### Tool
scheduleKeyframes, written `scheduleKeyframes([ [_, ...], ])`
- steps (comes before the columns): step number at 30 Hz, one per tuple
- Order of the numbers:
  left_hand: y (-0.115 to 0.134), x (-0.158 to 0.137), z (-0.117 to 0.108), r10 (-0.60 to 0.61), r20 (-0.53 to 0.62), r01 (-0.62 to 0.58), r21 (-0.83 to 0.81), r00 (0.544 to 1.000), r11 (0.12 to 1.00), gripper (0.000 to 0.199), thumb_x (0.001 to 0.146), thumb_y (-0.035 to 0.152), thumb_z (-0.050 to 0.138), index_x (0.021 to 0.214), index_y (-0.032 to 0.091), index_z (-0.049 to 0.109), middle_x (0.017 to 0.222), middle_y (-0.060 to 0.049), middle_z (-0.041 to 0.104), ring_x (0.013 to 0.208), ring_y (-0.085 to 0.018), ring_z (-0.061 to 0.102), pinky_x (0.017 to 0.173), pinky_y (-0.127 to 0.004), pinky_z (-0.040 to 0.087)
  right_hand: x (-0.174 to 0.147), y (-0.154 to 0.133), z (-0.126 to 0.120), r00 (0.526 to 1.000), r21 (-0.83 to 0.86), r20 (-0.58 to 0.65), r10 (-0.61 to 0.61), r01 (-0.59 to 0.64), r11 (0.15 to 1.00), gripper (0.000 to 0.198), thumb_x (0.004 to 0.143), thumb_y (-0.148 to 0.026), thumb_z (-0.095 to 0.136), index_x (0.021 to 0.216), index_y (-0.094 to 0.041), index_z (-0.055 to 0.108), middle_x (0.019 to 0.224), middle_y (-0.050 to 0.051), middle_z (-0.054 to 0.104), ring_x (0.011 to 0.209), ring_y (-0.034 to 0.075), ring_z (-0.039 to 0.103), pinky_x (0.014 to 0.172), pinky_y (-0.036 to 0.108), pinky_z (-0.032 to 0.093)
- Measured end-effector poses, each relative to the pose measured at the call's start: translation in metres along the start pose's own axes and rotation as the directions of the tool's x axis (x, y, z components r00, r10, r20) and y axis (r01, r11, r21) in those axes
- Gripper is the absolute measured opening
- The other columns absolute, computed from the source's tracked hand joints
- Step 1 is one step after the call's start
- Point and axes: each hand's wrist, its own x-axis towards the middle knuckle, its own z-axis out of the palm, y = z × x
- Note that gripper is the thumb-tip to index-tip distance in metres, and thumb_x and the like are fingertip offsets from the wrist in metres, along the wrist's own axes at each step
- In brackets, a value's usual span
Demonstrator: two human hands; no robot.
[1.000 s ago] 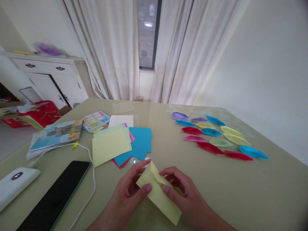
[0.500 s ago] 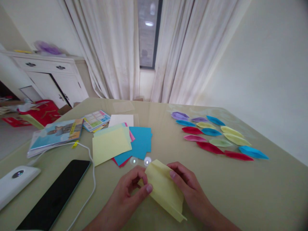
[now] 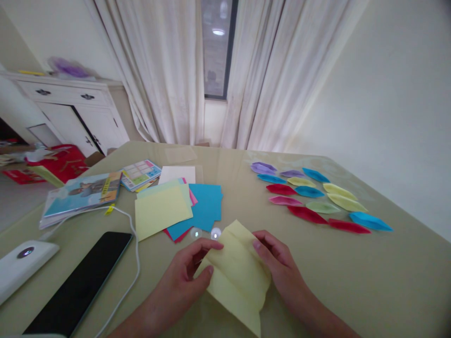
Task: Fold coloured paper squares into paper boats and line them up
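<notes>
And here's the yellow sheet (image 3: 239,272), up in both hands at the near side of the table (image 3: 369,281), creases running across its face, its lower corner pointing back at the person! The left hand (image 3: 188,270) has the left edge, thumb and forefinger a little parted on the paper, the other fingers curled underneath. Over on the other side, the right hand (image 3: 278,258) has its edge too, thumb pressed flat on the face, fingers bent and tucked behind, only partly visible to me. Just beyond the paper sit two small round discs (image 3: 215,234), and right behind them a fanned stack of paper (image 3: 164,211), pale yellow uppermost, blue sheets (image 3: 206,202) poking out to the right. Look right, and there's a bright spread of folded paper shapes (image 3: 306,214), pointed at both ends: red, blue, yellow, purple, pink, green. A dark phone (image 3: 81,281) lies left, beside a white cable (image 3: 138,263).
</notes>
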Motion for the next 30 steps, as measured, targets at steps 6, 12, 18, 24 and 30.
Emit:
scheduleKeyframes([
  [6,-0.001,0.003,-0.009,0.277,0.019,-0.218,0.669,0.961,0.711,0.039,0.099,0.015,0.058,0.132,0.031,0.07,0.153,-0.009,0.06,0.144,-0.032,0.052,0.121,-0.054,0.043,0.0,0.001,0.0,1.0,-0.034,0.031,0.002,-0.001,0.999,0.039,0.095,-0.057,0.071,0.111,-0.021,0.069,0.094,0.004,0.073,0.08,0.021,0.067,0.067,0.029,0.05],
  [12,0.002,-0.006,0.0,0.14,0.484,-0.494,0.756,0.864,0.429,0.061,0.084,-0.002,0.058,0.134,0.033,0.07,0.154,-0.002,0.064,0.14,-0.028,0.06,0.127,-0.053,0.038,0.002,-0.003,0.001,0.996,-0.185,0.054,-0.074,0.083,0.979,0.03,0.095,-0.04,0.069,0.118,-0.021,0.064,0.118,0.01,0.073,0.106,0.027,0.071,0.086,0.037,0.058],
  [18,0.006,-0.011,0.002,0.085,0.478,-0.463,0.766,0.874,0.446,0.051,0.097,0.025,0.069,0.147,0.032,0.061,0.161,-0.006,0.057,0.144,-0.033,0.056,0.122,-0.049,0.046,0.016,0.003,-0.014,0.991,-0.369,0.012,-0.13,0.125,0.921,0.038,0.092,-0.033,0.069,0.127,-0.022,0.061,0.122,0.009,0.072,0.107,0.026,0.073,0.091,0.042,0.061],
  [24,0.002,-0.012,0.011,0.035,0.464,-0.445,0.821,0.885,0.359,0.048,0.096,0.024,0.07,0.143,0.028,0.064,0.152,-0.013,0.064,0.14,-0.039,0.058,0.117,-0.056,0.049,0.008,0.005,-0.019,0.797,-0.754,0.234,-0.557,0.511,0.413,0.026,0.102,-0.02,0.059,0.126,-0.025,0.069,0.119,0.011,0.073,0.113,0.028,0.066,0.102,0.047,0.054],
  [30,0.01,-0.012,0.008,0.035,0.455,-0.426,0.802,0.89,0.418,0.068,0.084,0.041,0.084,0.147,0.031,0.062,0.144,-0.013,0.067,0.143,-0.043,0.053,0.122,-0.061,0.042,-0.012,-0.012,-0.004,0.695,-0.602,0.65,-0.308,0.718,0.35,0.024,0.104,-0.042,0.067,0.116,-0.021,0.07,0.108,0.01,0.077,0.098,0.027,0.069,0.094,0.041,0.053],
])
